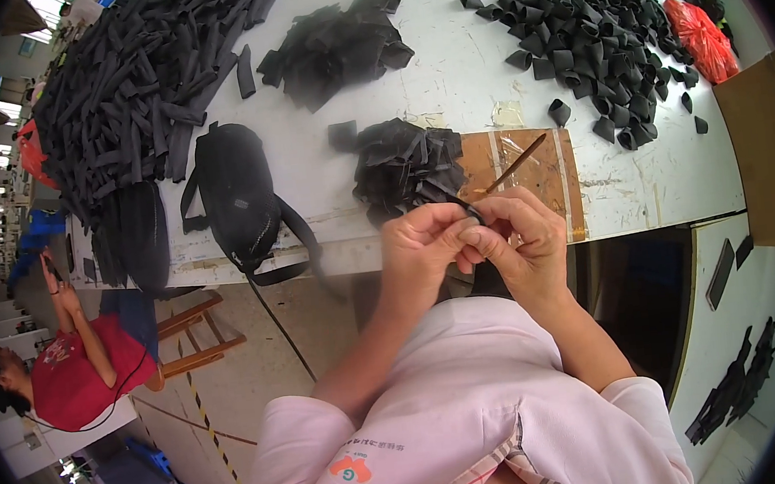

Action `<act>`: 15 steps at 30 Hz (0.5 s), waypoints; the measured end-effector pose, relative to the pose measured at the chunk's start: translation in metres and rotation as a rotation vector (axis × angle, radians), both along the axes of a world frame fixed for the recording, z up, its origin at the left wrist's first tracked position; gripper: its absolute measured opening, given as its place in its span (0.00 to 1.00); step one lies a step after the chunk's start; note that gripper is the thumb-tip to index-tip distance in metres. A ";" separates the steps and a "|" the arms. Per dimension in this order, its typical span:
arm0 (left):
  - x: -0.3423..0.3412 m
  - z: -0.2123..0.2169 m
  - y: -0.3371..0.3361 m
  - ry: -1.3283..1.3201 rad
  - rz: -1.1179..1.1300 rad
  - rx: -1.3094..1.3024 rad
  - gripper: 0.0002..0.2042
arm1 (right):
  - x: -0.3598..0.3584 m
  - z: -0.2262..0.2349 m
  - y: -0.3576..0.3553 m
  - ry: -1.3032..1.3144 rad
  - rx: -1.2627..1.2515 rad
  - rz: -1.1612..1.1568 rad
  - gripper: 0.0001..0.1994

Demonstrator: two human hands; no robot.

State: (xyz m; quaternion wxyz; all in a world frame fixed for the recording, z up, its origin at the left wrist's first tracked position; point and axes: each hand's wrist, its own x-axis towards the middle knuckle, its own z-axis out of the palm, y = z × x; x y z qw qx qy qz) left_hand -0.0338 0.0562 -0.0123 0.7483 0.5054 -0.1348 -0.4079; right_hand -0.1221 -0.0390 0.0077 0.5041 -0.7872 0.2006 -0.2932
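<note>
A close two-handed pinch

A black pouch (pixel 238 196) lies left of the left hand (pixel 430 243); a loose dark pile (pixel 406 161) sits just beyond it. That hand and the right hand (pixel 529 242) pinch a small dark strip (pixel 472 213) between them. A slack grip could drop it among similar-coloured pieces.

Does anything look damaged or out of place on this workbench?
Mildly: the white tabletop is scuffed and stained, with a yellowed, tape-like patch on it, suggesting wear. One small, black folded piece lies apart from the right-hand pile of similar pieces.
</note>
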 end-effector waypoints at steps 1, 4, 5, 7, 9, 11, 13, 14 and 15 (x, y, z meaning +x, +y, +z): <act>-0.005 0.003 -0.002 -0.002 0.003 -0.002 0.03 | -0.004 0.002 -0.001 -0.012 -0.001 -0.018 0.05; -0.017 0.002 -0.008 -0.133 -0.033 0.028 0.01 | -0.012 0.003 -0.003 -0.008 -0.115 -0.073 0.03; -0.023 -0.005 -0.010 -0.395 0.086 0.082 0.01 | -0.012 0.003 -0.004 -0.006 -0.233 -0.086 0.03; -0.028 -0.011 -0.016 -0.956 0.328 0.147 0.01 | -0.011 -0.001 -0.003 0.027 -0.327 -0.139 0.03; -0.032 -0.010 -0.024 -0.750 0.347 0.142 0.02 | -0.008 -0.010 -0.004 0.059 -0.419 -0.195 0.03; -0.026 0.008 -0.027 -0.125 0.226 0.116 0.03 | -0.009 -0.021 -0.009 0.080 -0.393 -0.311 0.02; -0.013 0.002 -0.024 0.276 0.015 -0.112 0.05 | -0.015 -0.019 -0.015 0.060 0.050 -0.259 0.02; -0.008 0.004 -0.021 0.455 -0.085 -0.199 0.06 | -0.018 -0.016 -0.018 0.036 0.488 -0.193 0.01; -0.006 0.007 -0.020 0.458 -0.098 -0.203 0.06 | -0.018 -0.006 -0.021 -0.090 0.845 -0.063 0.02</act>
